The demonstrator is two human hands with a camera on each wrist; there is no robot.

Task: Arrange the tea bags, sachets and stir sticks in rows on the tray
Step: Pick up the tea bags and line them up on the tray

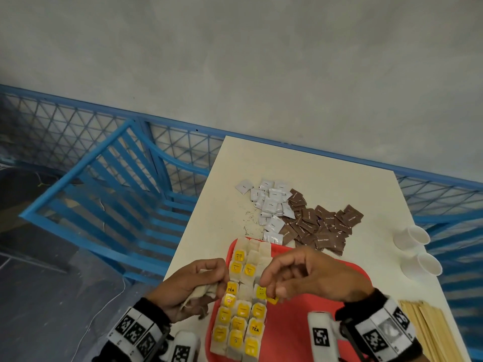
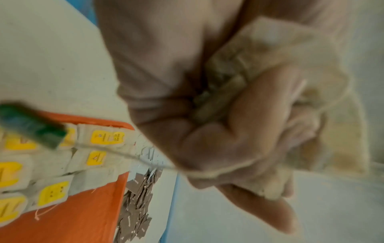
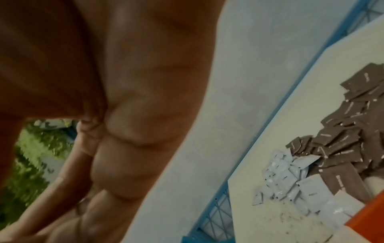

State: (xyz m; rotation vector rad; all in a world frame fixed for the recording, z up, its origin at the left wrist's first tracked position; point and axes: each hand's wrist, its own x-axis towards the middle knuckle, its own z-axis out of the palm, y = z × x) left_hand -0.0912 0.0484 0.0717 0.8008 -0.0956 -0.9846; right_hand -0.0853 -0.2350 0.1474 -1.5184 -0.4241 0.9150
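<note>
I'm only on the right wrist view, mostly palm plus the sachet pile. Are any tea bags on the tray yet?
Observer: Yes, tea bags lie in three rows along the left side of the tray.
Operator: What's the left hand doing?
Observer: The left hand grips a bunch of spare bags at the tray's left edge.
Operator: And my right fingers?
Observer: The right hand seems to pinch a yellow tag beside the third row.
</note>
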